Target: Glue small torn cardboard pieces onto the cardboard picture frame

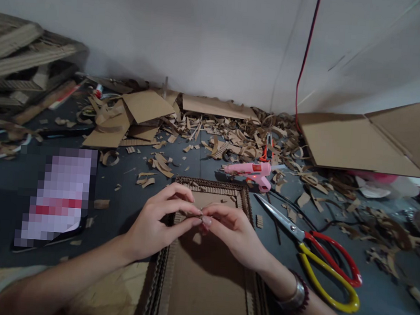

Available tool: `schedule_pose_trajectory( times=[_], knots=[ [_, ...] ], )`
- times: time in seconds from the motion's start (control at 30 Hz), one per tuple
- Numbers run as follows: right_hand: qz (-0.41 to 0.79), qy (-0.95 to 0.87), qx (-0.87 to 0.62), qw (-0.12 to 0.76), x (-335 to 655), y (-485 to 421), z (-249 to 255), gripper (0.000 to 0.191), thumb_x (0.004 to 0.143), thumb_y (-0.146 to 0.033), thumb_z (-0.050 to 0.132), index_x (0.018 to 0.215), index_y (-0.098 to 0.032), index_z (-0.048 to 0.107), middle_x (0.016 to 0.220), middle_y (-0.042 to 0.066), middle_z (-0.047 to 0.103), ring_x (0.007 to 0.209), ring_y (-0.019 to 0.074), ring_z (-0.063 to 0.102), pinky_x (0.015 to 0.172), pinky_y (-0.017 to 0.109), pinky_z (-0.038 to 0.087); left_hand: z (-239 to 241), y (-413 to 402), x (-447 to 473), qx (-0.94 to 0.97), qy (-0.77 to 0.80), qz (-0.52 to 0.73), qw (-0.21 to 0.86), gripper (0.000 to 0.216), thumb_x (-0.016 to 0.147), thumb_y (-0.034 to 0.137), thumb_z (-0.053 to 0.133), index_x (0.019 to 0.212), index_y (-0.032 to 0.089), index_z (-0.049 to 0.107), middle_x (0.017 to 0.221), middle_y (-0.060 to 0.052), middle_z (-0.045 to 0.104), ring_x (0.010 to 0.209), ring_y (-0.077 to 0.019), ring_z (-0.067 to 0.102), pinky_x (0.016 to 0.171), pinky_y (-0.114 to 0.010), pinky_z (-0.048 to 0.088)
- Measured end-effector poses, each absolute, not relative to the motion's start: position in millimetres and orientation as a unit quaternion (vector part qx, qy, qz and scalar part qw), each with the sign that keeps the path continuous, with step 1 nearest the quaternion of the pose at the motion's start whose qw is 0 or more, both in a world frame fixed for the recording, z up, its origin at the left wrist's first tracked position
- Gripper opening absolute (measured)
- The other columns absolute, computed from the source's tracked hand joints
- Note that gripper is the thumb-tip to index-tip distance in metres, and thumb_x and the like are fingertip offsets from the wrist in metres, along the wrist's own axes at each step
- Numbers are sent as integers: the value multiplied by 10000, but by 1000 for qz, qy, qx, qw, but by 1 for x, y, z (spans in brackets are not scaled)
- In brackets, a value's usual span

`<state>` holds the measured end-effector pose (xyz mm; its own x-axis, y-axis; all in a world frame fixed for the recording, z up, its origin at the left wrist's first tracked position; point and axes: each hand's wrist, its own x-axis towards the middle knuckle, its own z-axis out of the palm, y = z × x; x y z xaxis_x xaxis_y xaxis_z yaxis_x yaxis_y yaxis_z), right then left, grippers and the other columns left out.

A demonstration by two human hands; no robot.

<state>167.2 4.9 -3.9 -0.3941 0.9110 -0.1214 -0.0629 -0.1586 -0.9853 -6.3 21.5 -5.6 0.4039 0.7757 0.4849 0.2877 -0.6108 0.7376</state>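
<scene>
The left hand (pixel 158 223) and the right hand (pixel 233 237) are close together, and their fingertips (pixel 188 209) meet to pinch a tiny bit of brown cardboard (pixel 201 219). Both hands are holding on gently, not making fists. The fingers hide most of the bit, so its full shape is hard to see. Just under the hands lies a cardboard frame (pixel 208 287), flat on the dark table (pixel 202 169). Its border is built from thin layers with bumpy, wavy edges, and its middle is a smooth brown panel. The tiny bit is so small that it could slip from the fingers and get lost among the loose scraps. Past the right hand sits a pink glue gun (pixel 247 169) with a small red glow on it, so it may be hot and could burn a finger if touched. Just beside the right hand lie big scissors (pixel 307 241) with red and yellow handles. Their sharp metal blades point toward the frame and could poke or scratch a hand that moves too fast. The bracelet (pixel 296 295) on the right wrist could also catch on the scissors. Curly cardboard scraps (pixel 240 140) lie in a messy heap beyond the hands.
</scene>
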Motion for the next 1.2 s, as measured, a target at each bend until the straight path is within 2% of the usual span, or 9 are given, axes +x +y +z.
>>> schedule_pose_trajectory(
  times=[0.2,0.43,0.57,0.9,1.2],
  knots=[
    [668,-501,-405,373,168,6,-5,201,712,-365,647,772,-174,631,708,-5,600,640,99,539,630,234,445,-4,22,-7,780,358,426,286,58,730,122,630,743,178,642,820,-26,550,768,-138,558,704,-255,479],
    [625,-563,-408,354,170,7,-4,222,781,-372,567,733,-167,637,657,-3,576,621,105,514,603,233,418,-6,24,-7,777,348,416,320,105,732,133,636,814,189,669,870,-35,554,808,-142,554,724,-256,478],
    [613,-580,-402,355,169,6,-3,210,805,-343,541,733,-169,634,659,-4,573,626,105,511,612,233,413,-7,25,-7,771,346,424,327,64,726,148,647,768,182,680,874,-35,550,755,-126,551,696,-245,478],
    [660,-521,-405,359,168,6,-5,180,751,-342,608,730,-163,622,667,-12,574,606,96,512,596,226,410,-7,25,-8,762,361,420,334,17,705,159,665,708,175,662,856,-27,532,768,-132,543,693,-245,466],
    [639,-551,-399,359,170,6,-5,239,786,-388,559,750,-163,630,647,-9,565,605,98,506,599,229,410,-8,25,-8,751,355,408,379,77,735,191,638,786,199,695,928,-43,557,797,-144,553,745,-275,471]
  ],
)
